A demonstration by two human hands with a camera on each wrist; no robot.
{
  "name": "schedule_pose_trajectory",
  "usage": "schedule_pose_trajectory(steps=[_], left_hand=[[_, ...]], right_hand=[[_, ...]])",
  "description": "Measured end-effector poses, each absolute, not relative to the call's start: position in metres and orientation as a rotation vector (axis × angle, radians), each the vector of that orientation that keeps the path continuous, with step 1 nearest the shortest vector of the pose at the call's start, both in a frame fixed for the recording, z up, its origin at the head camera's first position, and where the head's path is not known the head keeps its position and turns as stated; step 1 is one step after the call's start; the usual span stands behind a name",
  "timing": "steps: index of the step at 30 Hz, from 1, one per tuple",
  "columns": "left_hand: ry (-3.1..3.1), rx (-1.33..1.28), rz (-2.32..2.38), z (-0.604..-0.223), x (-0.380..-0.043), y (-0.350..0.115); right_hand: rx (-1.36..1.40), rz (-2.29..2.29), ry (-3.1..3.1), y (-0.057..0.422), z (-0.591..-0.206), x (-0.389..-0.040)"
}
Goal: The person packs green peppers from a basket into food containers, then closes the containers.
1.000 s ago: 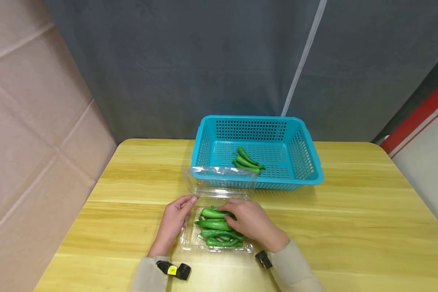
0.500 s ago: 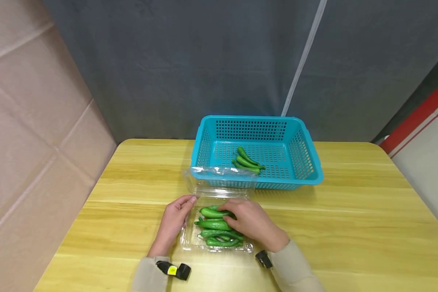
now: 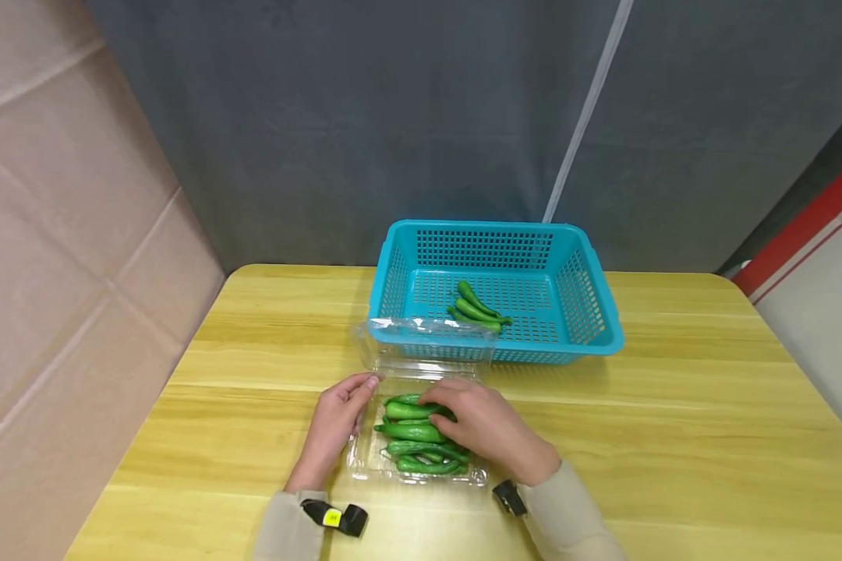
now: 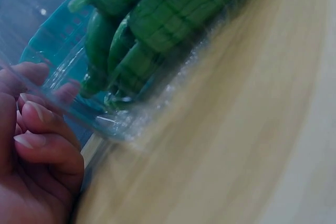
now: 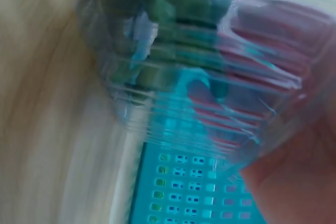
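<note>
A clear plastic clamshell container lies on the table with its lid tipped back against the basket. Several green chili peppers lie side by side in it. My left hand pinches the container's left rim; in the left wrist view its fingers are curled at the clear wall. My right hand reaches into the container from the right, thumb and index finger around a green chili pepper near the back. Its other fingers are hidden from above but show blurred through the plastic in the right wrist view.
Behind the container stands a blue plastic basket with several green chili peppers on its floor. The lid overlaps its front edge. A wooden table carries everything, with a grey curtain behind.
The pepper at my right fingers has shifted slightly, and another pepper now shows more behind it. My left hand and the container have kept their places.
</note>
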State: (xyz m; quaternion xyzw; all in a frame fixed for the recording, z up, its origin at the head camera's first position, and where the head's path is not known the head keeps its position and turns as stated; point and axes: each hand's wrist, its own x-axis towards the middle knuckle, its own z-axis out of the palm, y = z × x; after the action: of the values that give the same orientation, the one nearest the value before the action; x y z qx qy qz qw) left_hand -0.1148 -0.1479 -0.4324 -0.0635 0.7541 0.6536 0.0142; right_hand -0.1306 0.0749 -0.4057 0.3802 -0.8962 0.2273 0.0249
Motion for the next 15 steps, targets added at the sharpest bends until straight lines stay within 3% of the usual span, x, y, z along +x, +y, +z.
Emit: schedule_pose_trajectory(steps=[15], left_hand=[[2.336, -0.197, 2.046, -0.433, -0.115, -0.148]], right_hand=[[1.171, 0.719, -2.736, 0.08, -0.395, -0.129]])
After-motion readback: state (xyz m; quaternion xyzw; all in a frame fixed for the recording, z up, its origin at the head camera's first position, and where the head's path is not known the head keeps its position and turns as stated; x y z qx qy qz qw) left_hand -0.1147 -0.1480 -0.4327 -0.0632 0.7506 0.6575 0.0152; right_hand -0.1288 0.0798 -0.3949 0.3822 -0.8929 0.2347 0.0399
